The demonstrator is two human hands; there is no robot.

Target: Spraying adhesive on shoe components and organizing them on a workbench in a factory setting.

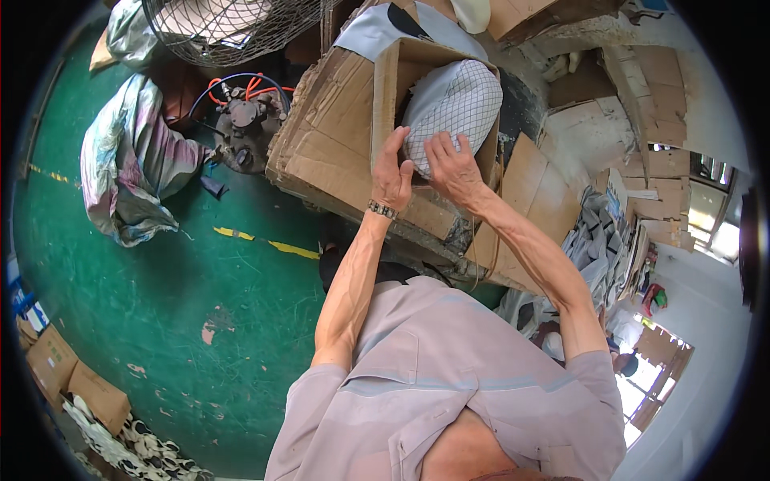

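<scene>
An open cardboard box (385, 96) stands in front of me, holding a stack of pale, rounded insole-shaped pieces (461, 100) whose top face bears a dark grid pattern. My right hand (451, 167) lies on the near end of the stack with its fingers spread. At the box's near left edge is my left hand (391, 175), fingers stretched out and thumb apart, close to the stack's left side. Neither hand is wrapped around anything. The lower part of the stack is hidden inside the box.
Beneath the box is a larger worn carton (321, 120). A wire-caged fan (233, 28), a machine with orange hoses (245, 120) and a crumpled plastic sack (132, 160) stand left. Grey scraps (597, 236) pile up right. Cartons (56, 361) sit at lower left.
</scene>
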